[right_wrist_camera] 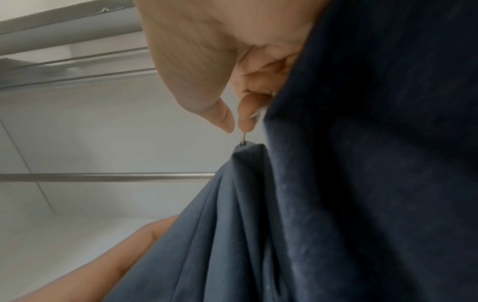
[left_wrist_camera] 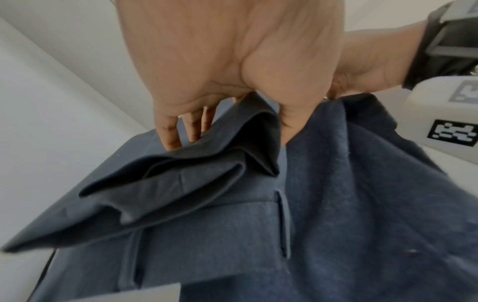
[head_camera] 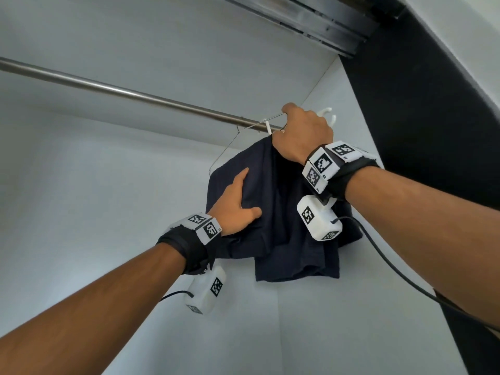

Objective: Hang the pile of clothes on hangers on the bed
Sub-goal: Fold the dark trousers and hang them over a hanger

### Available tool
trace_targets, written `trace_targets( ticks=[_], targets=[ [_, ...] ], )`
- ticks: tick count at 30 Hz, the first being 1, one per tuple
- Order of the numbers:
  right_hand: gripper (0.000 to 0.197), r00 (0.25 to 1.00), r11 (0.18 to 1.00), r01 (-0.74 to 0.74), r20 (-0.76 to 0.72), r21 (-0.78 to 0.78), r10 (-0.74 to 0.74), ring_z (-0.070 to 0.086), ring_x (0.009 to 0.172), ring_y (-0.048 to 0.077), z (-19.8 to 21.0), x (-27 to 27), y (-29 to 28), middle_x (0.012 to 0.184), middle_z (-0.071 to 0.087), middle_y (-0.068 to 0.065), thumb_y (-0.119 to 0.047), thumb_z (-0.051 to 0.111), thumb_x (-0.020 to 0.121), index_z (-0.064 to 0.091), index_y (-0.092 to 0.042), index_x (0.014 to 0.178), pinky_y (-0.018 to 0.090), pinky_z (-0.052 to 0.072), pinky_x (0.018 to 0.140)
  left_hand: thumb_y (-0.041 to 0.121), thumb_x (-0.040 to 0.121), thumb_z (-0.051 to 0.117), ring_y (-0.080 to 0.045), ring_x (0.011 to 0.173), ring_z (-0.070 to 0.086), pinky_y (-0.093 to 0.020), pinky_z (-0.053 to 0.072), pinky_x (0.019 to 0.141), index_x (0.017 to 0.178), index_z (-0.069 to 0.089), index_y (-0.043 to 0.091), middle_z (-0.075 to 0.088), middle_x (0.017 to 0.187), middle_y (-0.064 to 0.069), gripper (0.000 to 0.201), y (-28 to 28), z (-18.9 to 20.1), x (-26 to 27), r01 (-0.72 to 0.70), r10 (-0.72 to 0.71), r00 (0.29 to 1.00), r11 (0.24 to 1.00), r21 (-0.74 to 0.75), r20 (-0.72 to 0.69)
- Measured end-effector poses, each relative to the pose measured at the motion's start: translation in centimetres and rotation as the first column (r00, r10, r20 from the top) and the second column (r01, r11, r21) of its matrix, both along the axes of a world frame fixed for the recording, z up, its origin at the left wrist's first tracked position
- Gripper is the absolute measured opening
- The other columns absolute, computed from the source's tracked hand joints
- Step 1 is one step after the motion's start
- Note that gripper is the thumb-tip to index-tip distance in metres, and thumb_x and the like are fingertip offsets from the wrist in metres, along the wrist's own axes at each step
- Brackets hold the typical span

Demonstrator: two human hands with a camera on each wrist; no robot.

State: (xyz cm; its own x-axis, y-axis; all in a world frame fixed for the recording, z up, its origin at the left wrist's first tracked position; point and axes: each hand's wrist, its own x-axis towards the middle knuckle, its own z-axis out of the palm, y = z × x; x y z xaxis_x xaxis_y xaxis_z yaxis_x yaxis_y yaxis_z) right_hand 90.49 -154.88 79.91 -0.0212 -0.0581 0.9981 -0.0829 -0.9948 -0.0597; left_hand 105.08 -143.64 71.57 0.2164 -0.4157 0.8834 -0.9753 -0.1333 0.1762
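Observation:
A dark navy garment [head_camera: 284,212] with belt loops hangs folded over a thin wire hanger [head_camera: 230,147] just under the metal closet rod [head_camera: 135,94]. My right hand [head_camera: 297,125] is up at the rod and grips the hanger's top; in the right wrist view the thumb and forefinger of that hand [right_wrist_camera: 236,127] pinch the wire just above the garment [right_wrist_camera: 362,183]. Lower on the left side of the cloth, my left hand [head_camera: 243,196] has its thumb across the front. In the left wrist view that hand [left_wrist_camera: 230,126] holds a fold of the garment [left_wrist_camera: 336,204] between thumb and fingers.
White closet walls close in behind and on the right. White plastic hanger hooks [head_camera: 328,116] sit on the rod behind my right hand. A dark door panel [head_camera: 433,131] stands at the right, and a sliding track [head_camera: 311,17] runs overhead. The rod's left stretch is bare.

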Motion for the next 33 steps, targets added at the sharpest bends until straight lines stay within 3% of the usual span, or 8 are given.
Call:
trace_targets(
  ticks=[4,8,12,18,21,27,31,33],
  targets=[
    [0.039,1.000,1.000,-0.004,-0.018,-0.010,0.004,0.062,0.103,0.032,-2.9,-0.9,-0.1,0.112,0.068,0.005,-0.033,0.057,0.089,0.057,-0.021,0.126,0.035,0.040,0.075,0.031,0.077,0.072,-0.017,0.126,0.046,-0.039,0.042,0.107,0.153,0.014,0.032,0.037,0.147,-0.002,0.095,0.2,-2.2,-0.6,-0.071,0.071,0.997,0.997,-0.029,-0.004],
    [0.029,0.990,0.999,0.031,-0.139,-0.022,-0.033,0.063,0.100,0.031,-7.1,-0.5,1.0,0.105,0.069,0.002,-0.041,0.056,0.089,0.064,-0.026,0.113,0.034,0.039,0.075,0.050,0.063,0.062,-0.020,0.130,0.041,-0.050,0.041,0.106,0.148,0.018,0.036,0.036,0.146,0.000,0.097,0.7,-4.4,-1.1,-0.158,0.157,0.987,0.987,0.004,0.041],
    [0.017,0.953,0.992,0.089,-0.297,0.085,-0.060,0.062,0.086,0.028,-12.2,-1.4,2.1,0.088,0.067,-0.002,-0.041,0.060,0.087,0.067,-0.026,0.085,0.033,0.041,0.070,0.045,0.066,0.061,-0.023,0.127,0.042,-0.047,0.043,0.103,0.146,0.023,0.035,0.041,0.141,-0.002,0.090,2.3,-6.5,-2.6,-0.136,0.137,0.990,0.991,-0.010,0.027],
    [0.018,0.865,0.943,0.279,-0.474,0.183,-0.164,0.064,0.088,0.030,-21.6,-4.4,3.8,0.089,0.069,0.000,-0.042,0.060,0.089,0.065,-0.026,0.082,0.032,0.040,0.070,0.029,0.080,0.069,-0.023,0.125,0.045,-0.043,0.042,0.105,0.142,0.039,0.025,0.045,0.137,-0.006,0.070,4.1,-13.1,-4.6,0.063,-0.059,0.998,0.988,0.140,-0.035],
    [0.023,0.819,0.891,0.367,-0.547,0.267,-0.173,0.062,0.092,0.031,-27.1,-7.3,4.9,0.097,0.068,0.002,-0.045,0.059,0.090,0.071,-0.026,0.094,0.032,0.041,0.072,0.025,0.085,0.071,-0.019,0.121,0.050,-0.036,0.044,0.101,0.135,0.049,0.025,0.050,0.135,-0.003,0.054,4.5,-18.6,-6.5,0.164,-0.139,0.983,0.960,0.225,-0.122],
    [0.025,0.707,0.719,0.534,-0.701,0.444,-0.092,0.064,0.084,0.027,-41.9,-15.9,7.6,0.089,0.070,-0.002,-0.045,0.059,0.091,0.073,-0.024,0.089,0.032,0.046,0.071,0.025,0.087,0.070,-0.015,0.105,0.061,-0.028,0.049,0.091,0.107,0.067,0.026,0.064,0.117,0.004,0.021,3.6,-32.2,-13.9,0.431,-0.287,0.876,0.825,0.365,-0.387],
    [0.019,0.599,0.532,0.676,-0.801,0.509,0.006,0.062,0.084,0.026,-55.7,-23.4,9.7,0.090,0.070,-0.003,-0.043,0.059,0.091,0.069,-0.030,0.082,0.031,0.042,0.070,0.023,0.088,0.067,-0.012,0.093,0.065,-0.023,0.049,0.085,0.104,0.070,0.023,0.070,0.100,0.006,0.016,3.3,-44.0,-22.2,0.618,-0.352,0.749,0.676,0.401,-0.562],
    [0.020,0.540,0.394,0.755,-0.838,0.525,0.080,0.062,0.086,0.027,-62.9,-28.0,11.1,0.094,0.070,-0.001,-0.042,0.058,0.092,0.072,-0.028,0.090,0.031,0.042,0.072,0.023,0.087,0.066,-0.009,0.089,0.066,-0.020,0.050,0.081,0.103,0.071,0.023,0.071,0.092,0.009,0.017,3.6,-50.9,-26.8,0.694,-0.339,0.688,0.566,0.446,-0.641]
  ],
)
